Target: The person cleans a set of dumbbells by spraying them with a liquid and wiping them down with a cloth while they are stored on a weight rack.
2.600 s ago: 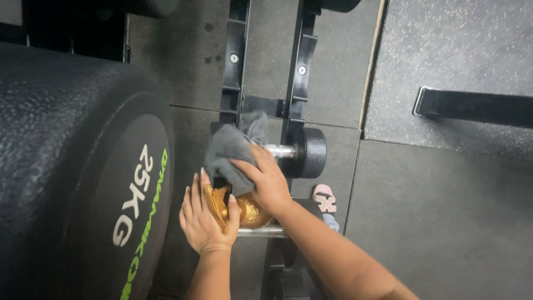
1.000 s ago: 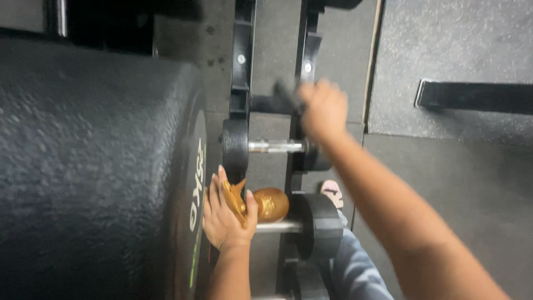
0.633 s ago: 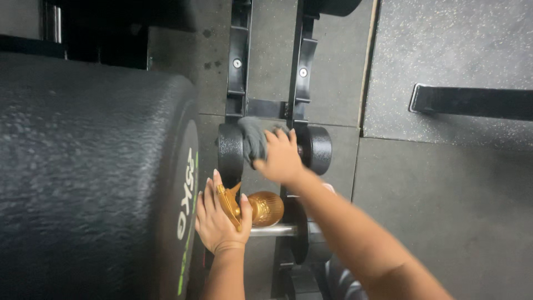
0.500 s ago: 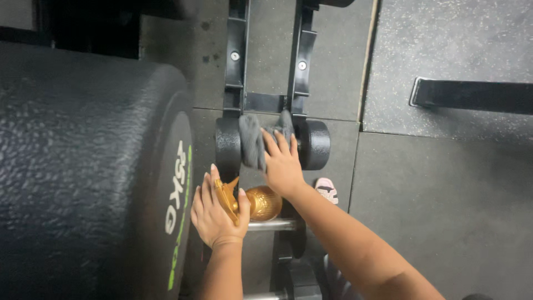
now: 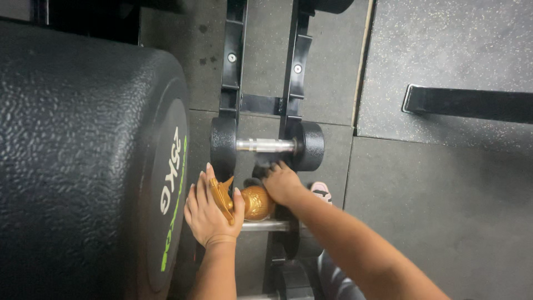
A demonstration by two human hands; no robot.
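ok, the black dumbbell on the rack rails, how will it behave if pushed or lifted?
The dumbbell is probably heavy for its size: solid black heads on a short metal handle. Its round heads sit across two rails, so a push would likely roll it along them. The bare metal handle looks rigid and possibly slick.

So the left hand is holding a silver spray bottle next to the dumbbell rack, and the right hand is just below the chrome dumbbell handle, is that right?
Not quite: the spray bottle in the left hand is gold, not silver, as the head view shows. The rest stands: it sits beside the dumbbell rack, and the right hand is just below the chrome dumbbell handle.
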